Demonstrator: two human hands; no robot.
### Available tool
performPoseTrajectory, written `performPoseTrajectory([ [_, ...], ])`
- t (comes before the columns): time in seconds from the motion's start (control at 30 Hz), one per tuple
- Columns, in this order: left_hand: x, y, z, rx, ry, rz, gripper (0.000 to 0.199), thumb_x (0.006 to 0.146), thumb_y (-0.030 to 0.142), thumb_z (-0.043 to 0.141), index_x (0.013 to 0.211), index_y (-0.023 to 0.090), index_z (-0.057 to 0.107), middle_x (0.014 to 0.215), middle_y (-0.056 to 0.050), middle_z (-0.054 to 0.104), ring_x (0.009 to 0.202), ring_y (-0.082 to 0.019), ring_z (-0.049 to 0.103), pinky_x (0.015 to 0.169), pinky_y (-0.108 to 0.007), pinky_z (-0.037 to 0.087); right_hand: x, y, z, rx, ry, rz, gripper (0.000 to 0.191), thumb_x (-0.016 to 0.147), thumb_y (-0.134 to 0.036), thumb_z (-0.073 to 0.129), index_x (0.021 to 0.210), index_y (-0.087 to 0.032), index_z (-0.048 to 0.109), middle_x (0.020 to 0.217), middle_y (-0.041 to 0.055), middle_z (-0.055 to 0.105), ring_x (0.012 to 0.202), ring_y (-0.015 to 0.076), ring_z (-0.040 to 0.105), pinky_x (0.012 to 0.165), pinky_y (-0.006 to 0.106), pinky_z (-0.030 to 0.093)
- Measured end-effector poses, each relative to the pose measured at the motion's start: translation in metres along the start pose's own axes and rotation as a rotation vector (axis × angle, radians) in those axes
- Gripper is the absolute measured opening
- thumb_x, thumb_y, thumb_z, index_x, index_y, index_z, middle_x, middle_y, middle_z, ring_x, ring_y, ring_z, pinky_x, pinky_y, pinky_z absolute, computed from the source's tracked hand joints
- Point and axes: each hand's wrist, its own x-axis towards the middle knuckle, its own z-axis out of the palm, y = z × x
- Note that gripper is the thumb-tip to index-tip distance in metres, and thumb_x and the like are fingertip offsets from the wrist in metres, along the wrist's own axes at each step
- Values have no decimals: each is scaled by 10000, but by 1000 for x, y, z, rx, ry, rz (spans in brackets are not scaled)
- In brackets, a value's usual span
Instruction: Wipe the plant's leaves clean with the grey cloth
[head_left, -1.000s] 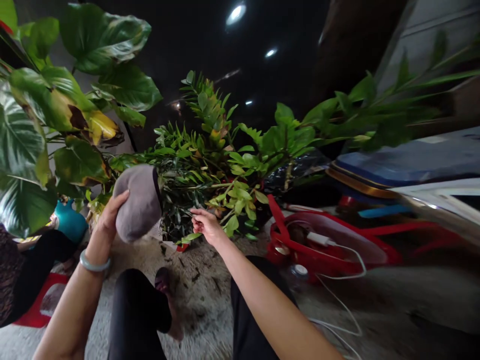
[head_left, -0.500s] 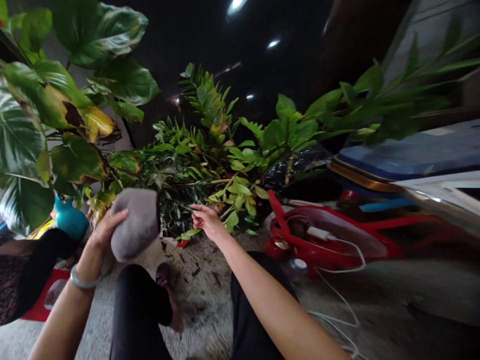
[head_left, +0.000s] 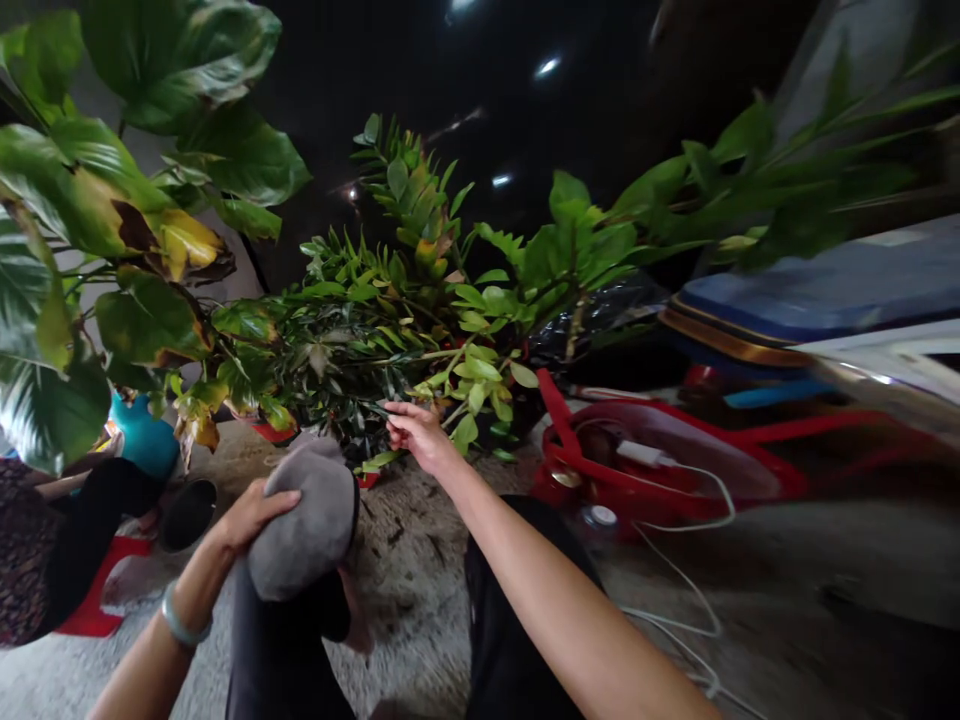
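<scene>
My left hand (head_left: 251,515) grips a rounded grey cloth piece (head_left: 304,525) with a dark edge, which looks soft and cap-like. The thumb lies on top of the fabric, and the piece hangs just above my left knee. My right hand (head_left: 421,438) reaches forward in front of the leafy plants (head_left: 480,380). Its thumb and forefinger are pinched together, and a thin dark bit shows at their tips, too small to name. Leaves stand right behind those fingers.
A red bag (head_left: 660,480) with a white plug and cable (head_left: 697,610) sits on the floor to the right, a small capped bottle (head_left: 600,518) beside it. Large leaves (head_left: 150,310) overhang the left. Another person (head_left: 82,530) sits there near a red stool (head_left: 105,600).
My left hand has moved down and to the right with the grey cloth piece, now lower over my knee. My right hand has barely moved.
</scene>
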Motion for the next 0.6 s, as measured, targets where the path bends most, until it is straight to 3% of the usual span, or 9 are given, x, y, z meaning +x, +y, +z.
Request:
performPoseTrajectory([
  [0.07, -2, 32, -11, -110, 114, 142, 469, 684, 438, 880, 1038, 150, 767, 856, -68, 798, 740, -227, 738, 722, -305, 594, 1, 1, 1, -6, -7, 5, 373, 573, -257, 758, 932, -180, 690, 560, -50, 622, 439, 96, 510, 443, 235, 422],
  [0.17, 18, 84, -17, -337, 338, 399, 490, 708, 382, 860, 1116, 140, 734, 901, -64, 803, 861, -231, 755, 818, -294, 599, 3, 3, 5, -4, -32, 11, 358, 574, -248, 756, 919, -178, 694, 553, -47, 618, 435, 98, 508, 450, 245, 432],
  [0.27, 49, 102, -5, -403, 401, 386, 382, 735, 338, 825, 1024, 107, 731, 893, -90, 803, 926, -246, 754, 878, -314, 594, 3, 5, 8, 5, -41, 8, 332, 577, -238, 755, 899, -180, 702, 560, -39, 627, 445, 105, 525, 455, 251, 451],
  [0.37, 62, 78, 15, -248, 276, 234, 408, 689, 364, 853, 979, 100, 742, 903, -126, 803, 856, -267, 753, 830, -355, 601, 2, 6, 6, -5, -17, 33, 316, 581, -210, 754, 893, -175, 714, 567, -24, 646, 437, 105, 527, 437, 243, 450],
  [0.47, 48, 48, 22, 16, 19, 78, 445, 648, 401, 885, 968, 113, 773, 920, -129, 804, 811, -270, 743, 791, -367, 593, 2, 4, 0, -32, 35, 65, 308, 584, -176, 754, 890, -169, 723, 565, -9, 659, 431, 106, 532, 417, 231, 443],
  [0.53, 32, 46, 16, 113, -95, 62, 421, 652, 414, 885, 947, 132, 784, 896, -109, 802, 805, -261, 740, 771, -348, 590, 2, 3, -4, -35, 49, 65, 299, 600, -178, 751, 897, -169, 725, 559, -11, 657, 428, 105, 532, 412, 226, 440],
  [0.6, 20, 65, 7, 65, -63, 159, 393, 649, 415, 883, 936, 167, 781, 858, -78, 797, 818, -262, 745, 750, -331, 595, 2, 1, -7, -29, 41, 53, 299, 615, -188, 743, 913, -168, 727, 562, -16, 656, 428, 103, 532, 415, 222, 438],
])
